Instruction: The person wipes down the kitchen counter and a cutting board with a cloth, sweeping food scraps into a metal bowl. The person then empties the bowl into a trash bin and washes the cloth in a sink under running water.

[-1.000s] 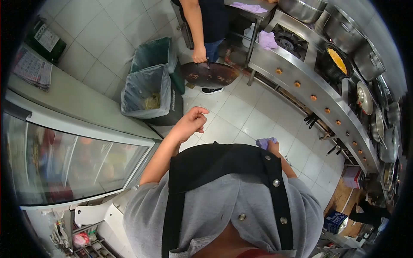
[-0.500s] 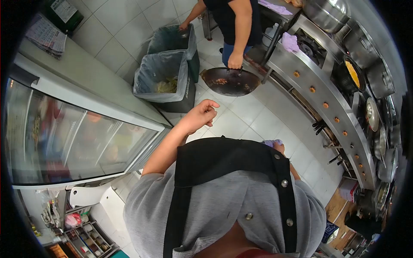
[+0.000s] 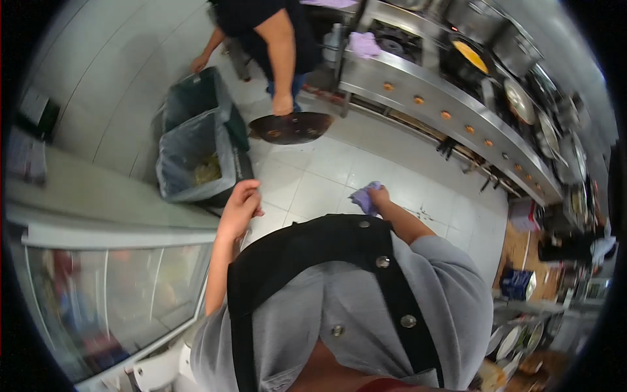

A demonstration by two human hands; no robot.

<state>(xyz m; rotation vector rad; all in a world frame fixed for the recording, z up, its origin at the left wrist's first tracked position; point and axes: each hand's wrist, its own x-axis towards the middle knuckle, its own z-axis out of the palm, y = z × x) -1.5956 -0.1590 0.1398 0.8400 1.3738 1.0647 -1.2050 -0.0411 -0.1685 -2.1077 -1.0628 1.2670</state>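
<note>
My left hand (image 3: 241, 208) hangs in the air with its fingers loosely bent and apart, and I see nothing in it. It is nearest to a lined bin (image 3: 171, 166) that has pale scraps inside. In my right hand (image 3: 379, 194) a crumpled purple cloth (image 3: 363, 197) is gripped, held above the tiled floor. Ahead, a co-worker (image 3: 277, 39) carries a dark wok (image 3: 294, 129) by its handle. That person's other hand touches the rim of a second bin (image 3: 189, 98).
A stove (image 3: 418, 81) with several knobs runs along the right, bearing pots, pans and another purple cloth (image 3: 364, 44). A pan with yellow food (image 3: 471, 55) sits there. On the left stands a glass-door fridge (image 3: 124, 294). White floor tiles (image 3: 313, 176) lie ahead.
My view has turned to the right, so the bins, co-worker and wok appear further left. My right hand with the purple cloth has swung forward into fuller view.
</note>
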